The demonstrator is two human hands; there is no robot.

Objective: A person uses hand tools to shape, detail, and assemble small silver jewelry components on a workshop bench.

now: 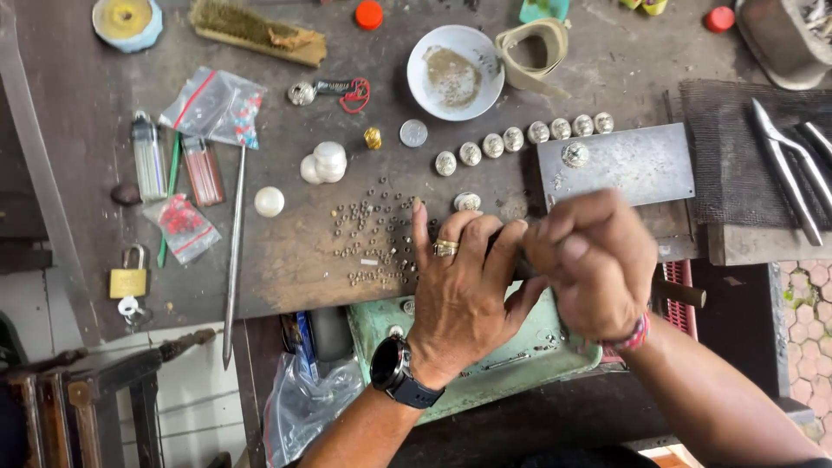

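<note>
At the counter's (286, 260) front edge, I watch the left hand (459, 286) lie flat, fingers spread beside the small beads (373, 234). The right hand (594, 260) is fisted, its grip closed on something hidden. Silver buttons (520, 139) line up behind, likely within reach.

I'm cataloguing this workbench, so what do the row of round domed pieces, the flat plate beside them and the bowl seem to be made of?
The round domed pieces look like silvery metal, embossed and shiny, judging by their pale glints. The flat plate seems to be steel or similar, dull grey with scratches and stains. The bowl appears to be white ceramic or enamel, glossy at the rim, holding greyish powder; which one can't be told.
</note>
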